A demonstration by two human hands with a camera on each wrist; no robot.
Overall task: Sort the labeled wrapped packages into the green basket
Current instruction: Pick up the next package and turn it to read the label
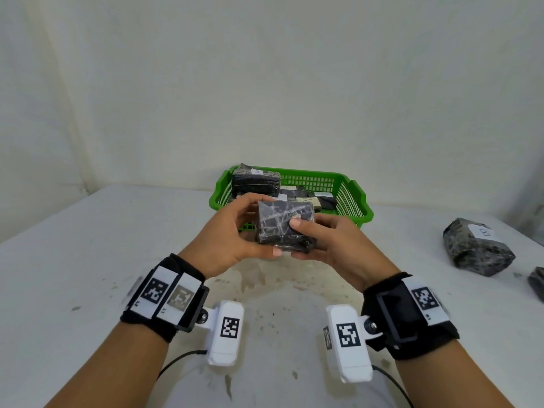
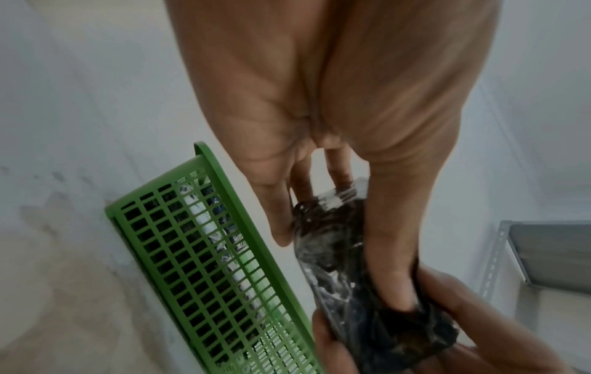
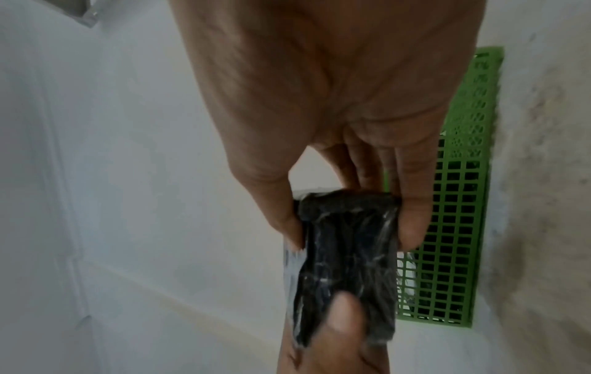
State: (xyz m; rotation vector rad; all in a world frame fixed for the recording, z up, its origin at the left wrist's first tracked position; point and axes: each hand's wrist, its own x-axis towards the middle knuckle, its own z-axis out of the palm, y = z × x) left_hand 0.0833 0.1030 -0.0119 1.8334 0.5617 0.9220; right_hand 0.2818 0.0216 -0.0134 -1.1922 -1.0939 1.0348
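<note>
Just in front of the green basket (image 1: 354,198), above the table, both hands hold one dark, plastic-wrapped package (image 1: 279,223). My left hand (image 1: 270,226) grips its left end, thumb below and fingers over the top. My right hand (image 1: 297,240) holds the right end, thumb on the near face. The left wrist view has the left hand (image 2: 336,263) clamped on the package (image 2: 332,243) beside the basket wall (image 2: 207,253). In the right wrist view the right hand (image 3: 351,227) pinches the package (image 3: 348,253). I cannot read its label. Several wrapped packages (image 1: 256,182) lie in the basket.
A larger dark package with a white label (image 1: 477,245) sits on the white table (image 1: 88,275) at the right. Part of another dark package (image 1: 537,282) shows at the right edge. A grey metal shelf (image 2: 550,253) stands off to the side. A white wall rises behind the basket.
</note>
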